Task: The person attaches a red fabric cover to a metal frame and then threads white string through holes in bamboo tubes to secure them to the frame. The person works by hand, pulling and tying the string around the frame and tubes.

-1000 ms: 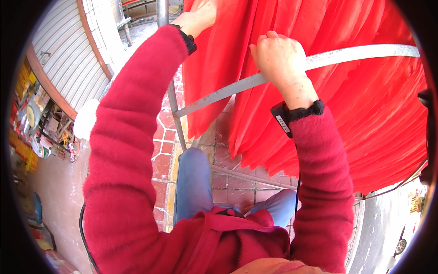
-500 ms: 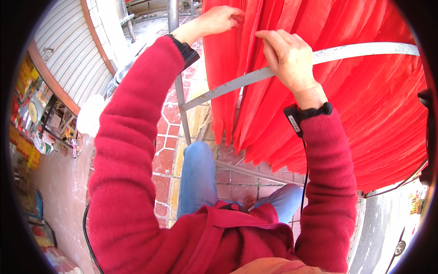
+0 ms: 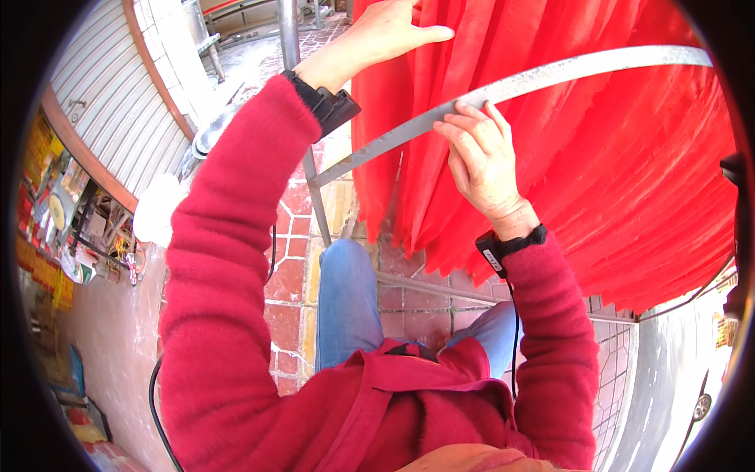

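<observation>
Long red sheets (image 3: 598, 149), cloth or paper, hang in dense folds from above on the right. A flat grey metal bar (image 3: 582, 69) curves across in front of them. At the top, my left hand (image 3: 385, 35) is against the left part of the sheets, thumb stretched out to the right and its other fingers partly cut off by the upper edge. My right hand (image 3: 486, 161) is lower down, fingers loosely spread, with fingertips at the bar's lower edge in front of the red folds. Nothing shows in its grasp.
An upright metal post (image 3: 289, 35) joins the bar on the left. Beyond it are a roller shutter (image 3: 110, 94), a white rounded object (image 3: 160, 211) and shelves of mixed goods (image 3: 67, 204). Red and yellow tiles (image 3: 285, 271) lie underfoot. A road (image 3: 664, 377) runs at the lower right.
My right hand has moved down and slightly left, from the red folds to the bar's lower edge. My left hand's thumb now sticks out to the right. The bar appears higher in view.
</observation>
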A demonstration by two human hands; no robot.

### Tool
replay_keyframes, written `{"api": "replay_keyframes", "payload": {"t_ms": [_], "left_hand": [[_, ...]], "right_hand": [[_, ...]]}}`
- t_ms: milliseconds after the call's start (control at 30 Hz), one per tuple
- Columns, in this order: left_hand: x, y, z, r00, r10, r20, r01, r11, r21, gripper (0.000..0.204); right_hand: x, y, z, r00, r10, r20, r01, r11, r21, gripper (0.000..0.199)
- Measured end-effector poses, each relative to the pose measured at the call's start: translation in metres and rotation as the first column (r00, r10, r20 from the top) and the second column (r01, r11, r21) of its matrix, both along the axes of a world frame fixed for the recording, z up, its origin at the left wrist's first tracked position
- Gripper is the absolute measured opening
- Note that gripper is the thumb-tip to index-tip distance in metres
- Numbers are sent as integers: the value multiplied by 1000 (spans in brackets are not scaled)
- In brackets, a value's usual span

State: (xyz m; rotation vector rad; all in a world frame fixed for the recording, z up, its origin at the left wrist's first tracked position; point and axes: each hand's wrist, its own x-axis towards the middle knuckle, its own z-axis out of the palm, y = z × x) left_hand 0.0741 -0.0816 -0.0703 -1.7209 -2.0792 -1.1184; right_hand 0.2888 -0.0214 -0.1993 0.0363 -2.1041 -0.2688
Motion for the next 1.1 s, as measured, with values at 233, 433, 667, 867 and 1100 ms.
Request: {"api": "replay_keyframes", "payload": {"t_ms": [233, 433, 667, 867, 1100], "left_hand": [[32, -56, -20, 992, -124, 0, 123, 984, 128, 70], [107, -78, -142, 721, -564, 401, 574, 812, 110, 51], [122, 25, -253, 845, -256, 469, 179, 963, 203, 80], [92, 87, -275, 873, -61, 484, 1, 992, 124, 40], [61, 64, -291, 730, -205, 652, 235, 971, 43, 27]], "right_hand": [[38, 15, -36, 986, -164, 14, 163, 965, -207, 44], [58, 37, -71, 974, -216, -73, 119, 755, -645, 47], [50, 57, -122, 999, -24, -25, -9, 502, -865, 44], [44, 41, -175, 984, 112, 140, 55, 557, -829, 46], [31, 69, -175, 998, -69, -8, 17, 346, -938, 51]]}}
